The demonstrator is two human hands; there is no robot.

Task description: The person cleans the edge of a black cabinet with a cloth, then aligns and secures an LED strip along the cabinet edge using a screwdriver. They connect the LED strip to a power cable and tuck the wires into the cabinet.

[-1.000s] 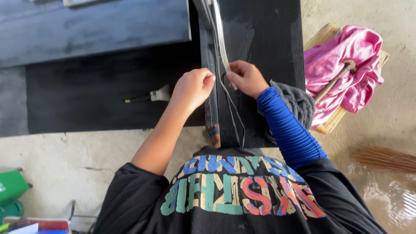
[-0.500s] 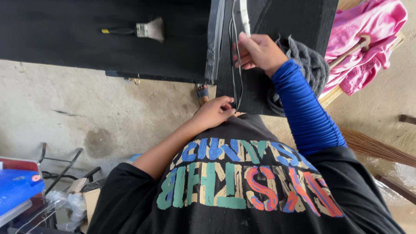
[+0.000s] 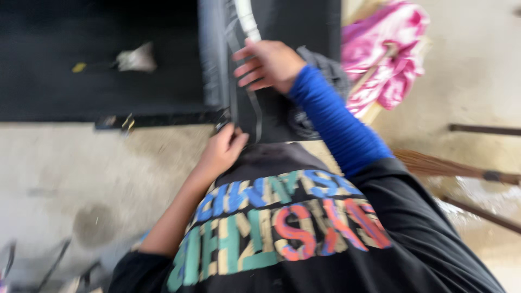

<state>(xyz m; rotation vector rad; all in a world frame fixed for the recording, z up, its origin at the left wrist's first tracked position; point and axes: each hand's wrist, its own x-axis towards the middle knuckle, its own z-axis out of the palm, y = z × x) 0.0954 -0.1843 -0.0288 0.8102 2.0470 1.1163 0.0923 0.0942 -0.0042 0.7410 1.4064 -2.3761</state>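
The view is blurred. A long thin pale strip [image 3: 247,21] runs down a dark upright panel [image 3: 293,21] that stands against a black board [image 3: 97,81]. My right hand [image 3: 266,65], in a blue sleeve, lies on the strip with thumb and fingers around it. My left hand [image 3: 222,149] is closed at the strip's lower end, by the panel's near edge and just above my black shirt with coloured letters [image 3: 277,222]. Whether the left fingers pinch the strip itself is hard to tell through the blur.
A small paintbrush [image 3: 133,58] lies on the black board. Pink cloth [image 3: 391,59] is draped over a wooden seat at the right, a grey cloth [image 3: 325,70] beside it. A broom [image 3: 434,165] and rods lie on the concrete floor [image 3: 81,179].
The camera has swung and blurred. My left hand stays at the strip's lower end near my shirt, and my right hand keeps its place higher on the strip.
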